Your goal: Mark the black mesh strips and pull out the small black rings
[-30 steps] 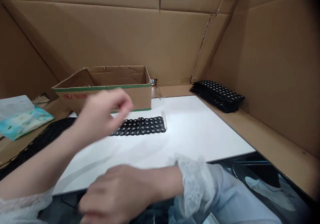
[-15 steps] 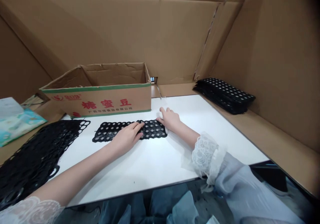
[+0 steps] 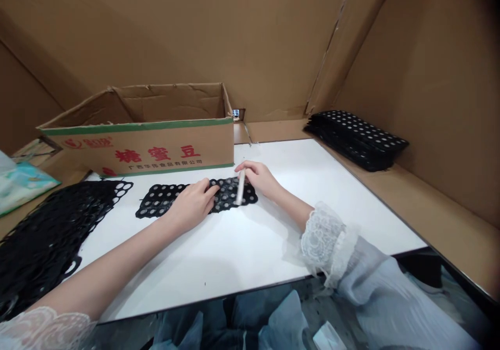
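A black sheet with rows of round pale dots or holes point(image 3: 156, 202) lies flat on the white tabletop in front of me. My left hand point(image 3: 192, 201) rests on its middle, fingers apart and slightly bent, covering part of it. Over the sheet's right end, my right hand point(image 3: 258, 177) is closed around a slim white stick point(image 3: 241, 187). The stick slants down, its lower end at the sheet, slightly blurred; I cannot tell what kind of tool it is.
Behind the sheet stands an open cardboard box point(image 3: 164, 154) with red lettering. A heap of black perforated netting point(image 3: 50, 230) lies at left, near a tissue pack point(image 3: 27, 186). Stacked black dotted sheets point(image 3: 359, 139) lie at right. Cardboard walls point(image 3: 273, 42) surround the table point(image 3: 312, 183).
My right hand has shifted left over the sheet's right end, and the white stick now shows plainly in it. My left hand stays on the sheet. The view has tilted slightly.
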`<action>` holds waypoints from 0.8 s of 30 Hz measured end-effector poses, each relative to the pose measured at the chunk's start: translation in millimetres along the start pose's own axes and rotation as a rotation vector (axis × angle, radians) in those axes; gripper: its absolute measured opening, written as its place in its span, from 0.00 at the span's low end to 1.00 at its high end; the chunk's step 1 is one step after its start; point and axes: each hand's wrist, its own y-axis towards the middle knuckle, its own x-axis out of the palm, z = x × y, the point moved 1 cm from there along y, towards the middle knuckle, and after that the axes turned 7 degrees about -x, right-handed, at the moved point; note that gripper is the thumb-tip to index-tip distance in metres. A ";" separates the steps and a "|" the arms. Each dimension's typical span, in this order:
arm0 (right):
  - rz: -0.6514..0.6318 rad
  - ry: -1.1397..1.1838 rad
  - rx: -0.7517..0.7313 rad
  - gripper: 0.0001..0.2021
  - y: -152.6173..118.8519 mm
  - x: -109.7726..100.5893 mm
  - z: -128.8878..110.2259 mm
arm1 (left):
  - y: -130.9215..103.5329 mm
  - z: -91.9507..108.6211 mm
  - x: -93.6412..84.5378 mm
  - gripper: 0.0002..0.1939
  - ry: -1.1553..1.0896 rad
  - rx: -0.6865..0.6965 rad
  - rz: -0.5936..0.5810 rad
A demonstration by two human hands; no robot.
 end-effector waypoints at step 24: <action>-0.062 -0.235 -0.410 0.10 9.8 31.0 -13.9 | -3.8 -33.5 -6.0 0.08 -0.279 0.157 0.077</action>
